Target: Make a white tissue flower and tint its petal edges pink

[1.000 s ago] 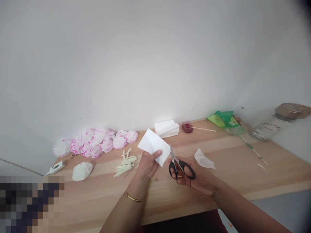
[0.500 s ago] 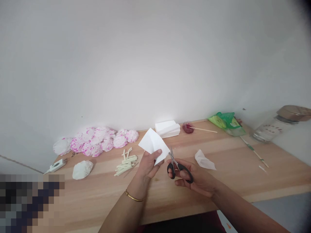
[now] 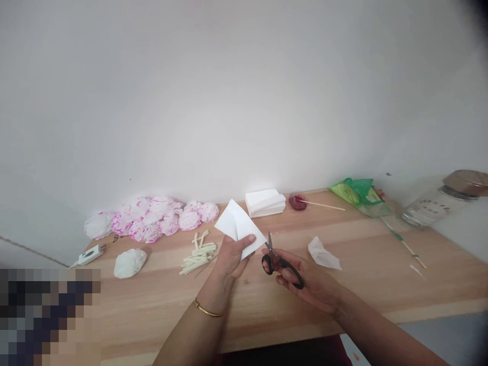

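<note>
My left hand (image 3: 233, 256) pinches a folded white paper tissue (image 3: 238, 223) between thumb and fingers, above the middle of the table. In my right hand (image 3: 301, 277) is a pair of scissors (image 3: 271, 248) with black handles, fingers and thumb through the loops. The blades are parted and point up, right by the tissue's right corner; I cannot tell whether they touch it. Behind the tissue lies a stack of folded white tissues (image 3: 265, 203). To the right of the scissors rests a loose, crumpled tissue piece (image 3: 324, 254).
Pink-edged white paper flowers (image 3: 152, 218) line the back left, with a white paper ball (image 3: 130, 263) in front. Pale green twisted strips (image 3: 199, 256) lie left of my hands. Behind stand a dark red dye bag (image 3: 298, 202) with a stick, a green packet (image 3: 358, 195) and a glass jar (image 3: 438, 203).
The view has shifted slightly. Both hands stay almost in place; the tissue is still in my left hand and the scissors in my right, their handles turned a little.
</note>
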`<act>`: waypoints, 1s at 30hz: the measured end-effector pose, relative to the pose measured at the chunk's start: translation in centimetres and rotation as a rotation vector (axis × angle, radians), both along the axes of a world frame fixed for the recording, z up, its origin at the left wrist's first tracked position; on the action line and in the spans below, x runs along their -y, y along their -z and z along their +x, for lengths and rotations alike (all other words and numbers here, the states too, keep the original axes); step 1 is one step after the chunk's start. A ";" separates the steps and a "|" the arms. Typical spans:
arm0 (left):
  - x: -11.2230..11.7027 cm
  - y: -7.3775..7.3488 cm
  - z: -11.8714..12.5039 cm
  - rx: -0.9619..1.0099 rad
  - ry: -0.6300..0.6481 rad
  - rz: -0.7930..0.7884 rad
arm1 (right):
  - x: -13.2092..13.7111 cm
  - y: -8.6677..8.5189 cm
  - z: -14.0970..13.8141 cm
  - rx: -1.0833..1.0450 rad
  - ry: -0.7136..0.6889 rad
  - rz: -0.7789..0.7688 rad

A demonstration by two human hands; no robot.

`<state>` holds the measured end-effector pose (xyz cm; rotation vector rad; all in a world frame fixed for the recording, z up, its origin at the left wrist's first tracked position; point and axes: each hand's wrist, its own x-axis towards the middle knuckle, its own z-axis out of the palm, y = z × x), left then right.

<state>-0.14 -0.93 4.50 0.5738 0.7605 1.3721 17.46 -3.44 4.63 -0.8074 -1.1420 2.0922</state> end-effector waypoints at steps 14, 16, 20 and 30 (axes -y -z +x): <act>0.1 0.2 0.0 -0.020 0.101 0.031 | 0.4 0.6 0.2 -0.066 -0.084 -0.154; 0.1 0.1 0.1 -0.021 0.087 0.008 | 0.4 0.4 0.2 -0.099 -0.086 -0.126; 0.1 0.1 0.1 -0.012 0.078 -0.008 | 0.3 0.4 0.2 -0.083 -0.117 0.026; 0.2 0.7 0.4 -0.004 0.133 -0.045 | 0.2 2.0 0.6 0.108 -0.110 0.412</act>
